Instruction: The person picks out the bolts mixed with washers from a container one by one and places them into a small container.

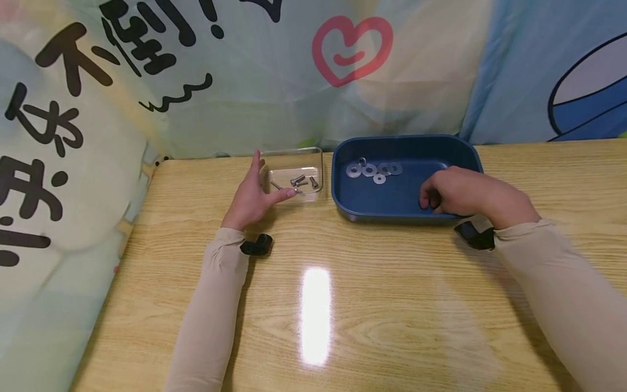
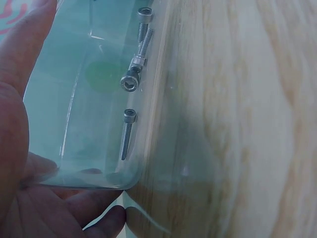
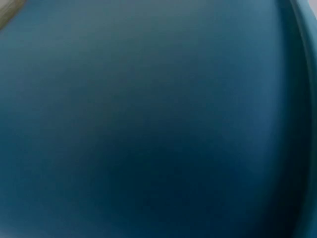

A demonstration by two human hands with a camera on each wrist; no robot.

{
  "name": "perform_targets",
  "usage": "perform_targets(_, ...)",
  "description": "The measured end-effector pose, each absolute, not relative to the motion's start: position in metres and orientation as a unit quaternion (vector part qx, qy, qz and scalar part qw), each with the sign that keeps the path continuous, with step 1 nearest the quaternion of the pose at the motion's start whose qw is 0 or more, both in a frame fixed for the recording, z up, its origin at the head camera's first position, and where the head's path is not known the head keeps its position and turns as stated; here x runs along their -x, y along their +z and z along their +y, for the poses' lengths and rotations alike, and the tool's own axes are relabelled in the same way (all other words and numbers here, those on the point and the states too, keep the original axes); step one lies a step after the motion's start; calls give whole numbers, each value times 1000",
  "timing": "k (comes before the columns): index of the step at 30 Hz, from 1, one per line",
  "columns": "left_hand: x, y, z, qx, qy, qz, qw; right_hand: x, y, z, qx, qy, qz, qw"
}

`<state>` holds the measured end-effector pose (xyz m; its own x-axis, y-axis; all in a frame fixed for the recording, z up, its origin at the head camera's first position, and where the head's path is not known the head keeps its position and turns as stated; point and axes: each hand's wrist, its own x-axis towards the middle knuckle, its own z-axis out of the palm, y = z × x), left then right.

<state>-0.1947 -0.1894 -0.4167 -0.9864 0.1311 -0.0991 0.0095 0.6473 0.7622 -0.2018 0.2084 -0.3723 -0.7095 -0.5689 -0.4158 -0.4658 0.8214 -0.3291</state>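
A clear plastic box (image 1: 320,163) stands at the back of the table with several socket-head screws (image 2: 128,131) lying in it. My left hand (image 1: 252,201) holds the box at its left end. The thumb reaches over the front side and the other fingers lie around the left end. To the right is a blue tray (image 1: 392,201); several flat washers (image 1: 369,170) and a small ring lie in its left part. My right hand (image 1: 462,193) reaches into the tray's right front part, fingers curled down near the floor. Whether they pinch something is hidden.
The box and the tray stand side by side, a narrow gap apart, on a wooden table (image 1: 382,305). A printed cloth (image 1: 274,92) hangs right behind them and along the left side. The right wrist view shows only blurred blue tray surface and its side.
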Motion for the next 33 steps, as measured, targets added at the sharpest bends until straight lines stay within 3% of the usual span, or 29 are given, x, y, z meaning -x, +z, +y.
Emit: perform_targets(33, 196, -417, -189, -42, 412, 907, 70, 202, -375, 207, 262, -94, 931, 236)
